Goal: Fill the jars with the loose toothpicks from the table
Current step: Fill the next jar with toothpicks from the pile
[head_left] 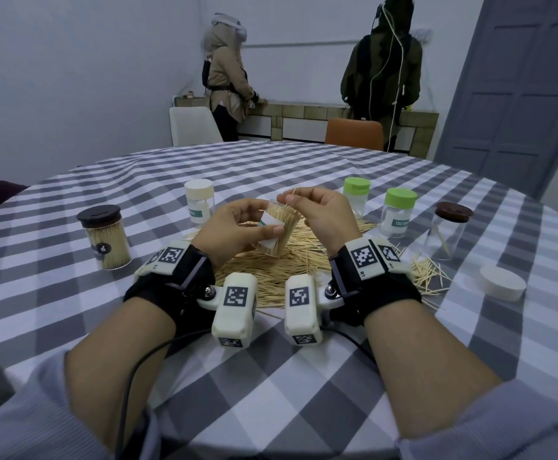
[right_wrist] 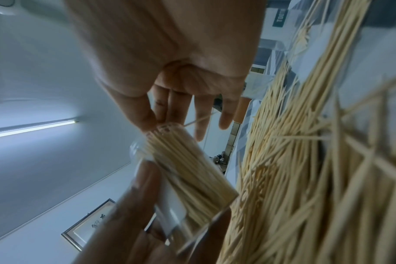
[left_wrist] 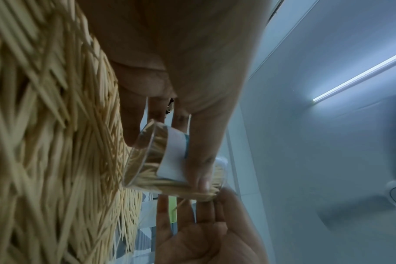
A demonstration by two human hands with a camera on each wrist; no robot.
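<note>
My left hand (head_left: 264, 216) grips a clear, white-labelled jar (head_left: 279, 229), tilted and packed with toothpicks, above the loose toothpick pile (head_left: 280, 270). My right hand (head_left: 289, 199) is at the jar's open mouth, thumb and forefinger pinching a toothpick (head_left: 292, 194) that sticks up. In the left wrist view the left hand (left_wrist: 167, 142) wraps the jar (left_wrist: 170, 160), with the right hand (left_wrist: 203, 232) beyond it and the pile (left_wrist: 45, 142) to the side. The right wrist view shows the right hand (right_wrist: 161, 121) touching the rim of the jar (right_wrist: 192, 169).
Around the pile stand a full brown-lidded jar (head_left: 106, 237), a white-lidded jar (head_left: 199, 200), two green-lidded jars (head_left: 356, 194) (head_left: 398, 210) and a nearly empty brown-lidded jar (head_left: 450, 230). A loose white lid (head_left: 502, 282) lies at the right. Two people stand at a far counter.
</note>
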